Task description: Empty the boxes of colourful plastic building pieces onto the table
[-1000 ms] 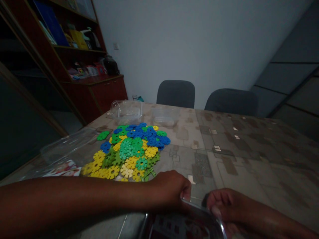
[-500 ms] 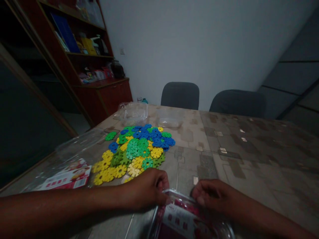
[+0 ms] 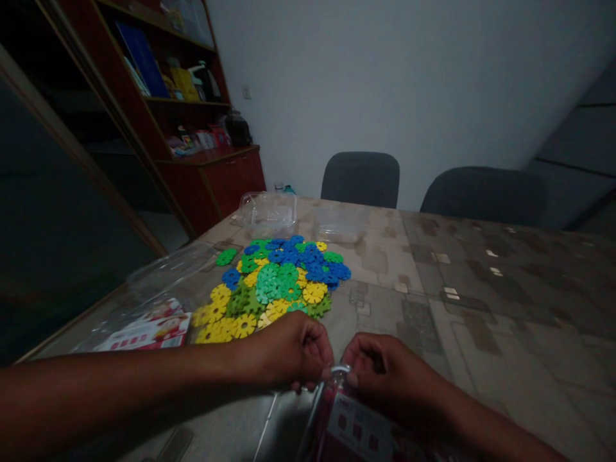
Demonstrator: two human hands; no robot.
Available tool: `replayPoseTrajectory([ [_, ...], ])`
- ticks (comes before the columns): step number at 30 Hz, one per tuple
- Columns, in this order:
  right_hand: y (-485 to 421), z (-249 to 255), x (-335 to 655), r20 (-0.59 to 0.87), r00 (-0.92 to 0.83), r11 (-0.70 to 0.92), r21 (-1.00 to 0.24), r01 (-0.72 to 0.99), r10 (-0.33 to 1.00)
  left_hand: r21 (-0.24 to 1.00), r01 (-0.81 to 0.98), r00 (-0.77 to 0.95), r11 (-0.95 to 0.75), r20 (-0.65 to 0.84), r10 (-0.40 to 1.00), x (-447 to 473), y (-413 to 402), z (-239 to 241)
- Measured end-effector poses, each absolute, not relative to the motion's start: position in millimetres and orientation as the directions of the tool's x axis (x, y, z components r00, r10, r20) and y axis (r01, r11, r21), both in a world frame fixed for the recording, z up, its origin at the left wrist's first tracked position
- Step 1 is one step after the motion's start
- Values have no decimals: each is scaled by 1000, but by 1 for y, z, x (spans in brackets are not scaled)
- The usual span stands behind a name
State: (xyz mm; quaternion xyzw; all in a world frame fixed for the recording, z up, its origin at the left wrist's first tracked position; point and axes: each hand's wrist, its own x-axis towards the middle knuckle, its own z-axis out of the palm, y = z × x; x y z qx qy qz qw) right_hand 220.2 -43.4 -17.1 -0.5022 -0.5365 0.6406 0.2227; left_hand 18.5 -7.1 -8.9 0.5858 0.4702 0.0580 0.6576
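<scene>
Close to the wearer, a clear plastic box [image 3: 353,427] with a printed label on top sits at the lower edge of view, partly cut off, with one corner pointing away over the counter [image 3: 462,359]. The left hand [image 3: 296,350] comes in from the left with its fingers curled, its grip closed to a pinch on the rim by that corner. The right hand [image 3: 382,362] meets it from the other side, its grip likewise narrowed, thumb and bent fingers on the same corner. Just beyond the left hand lies a loose heap of notched plastic discs [image 3: 289,276], yellow, green and blue. Two clear tubs [image 3: 268,221] stand behind the heap, side by side. To its left are clear packaging [image 3: 168,273] and a printed card [image 3: 151,327]. Two grey chairs [image 3: 360,179] stand at the far side.
</scene>
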Motion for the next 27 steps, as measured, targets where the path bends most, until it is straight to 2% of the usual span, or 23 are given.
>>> replayPoseTrajectory([
  [7, -43, -32, 215, -348, -355, -263, -928, 265, 868, 787, 408, 580, 462, -615, 534, 17, -1, -5],
  [10, -44, -36, 217, -301, -311, -227, -940, 254, 901, 780, 378, 570, 499, -620, 539, 16, -1, -5],
  [17, -44, -34, 218, -207, -271, -89, -916, 392, 940, 845, 402, 573, 352, -532, 623, 18, -2, -6],
  [22, -44, -29, 217, -249, -294, -127, -917, 379, 923, 860, 386, 570, 334, -507, 647, 20, -4, -6],
  [27, -43, -27, 209, -335, -345, -180, -894, 411, 877, 860, 403, 609, 313, -507, 610, 19, -9, -15],
])
